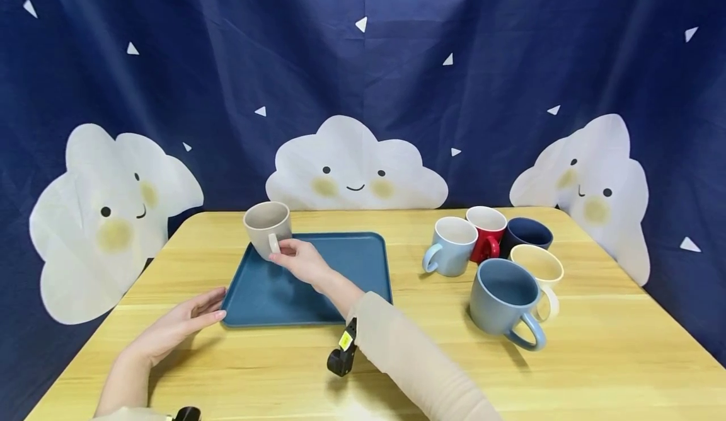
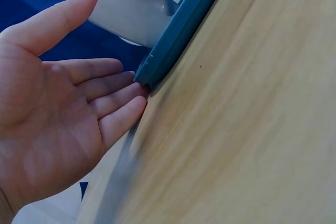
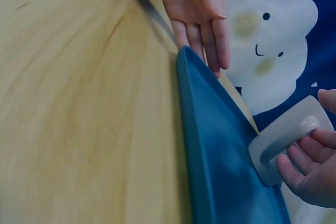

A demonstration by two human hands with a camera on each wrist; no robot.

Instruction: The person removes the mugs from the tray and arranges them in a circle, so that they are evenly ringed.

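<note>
A beige-grey mug (image 1: 266, 225) stands over the far left corner of a blue rectangular tray (image 1: 357, 270). My right hand (image 1: 306, 263) pinches its handle (image 3: 289, 140) between thumb and fingers. The right wrist view has the mug's base down at the tray, though whether it bears fully on it I cannot tell. At the tray's near left corner is my left hand (image 1: 176, 323), fingers extended and thumb apart. In the left wrist view its fingertips (image 2: 137, 92) meet the tray's outer edge, palm turned to the camera.
To the right of the tray stand several mugs: light blue (image 1: 450, 247), red (image 1: 484, 232), navy (image 1: 524, 235), cream (image 1: 539, 263) and a larger grey-blue one (image 1: 501, 298). A dark blue curtain (image 1: 363, 80) with smiling clouds hangs behind the wooden table (image 1: 272, 370).
</note>
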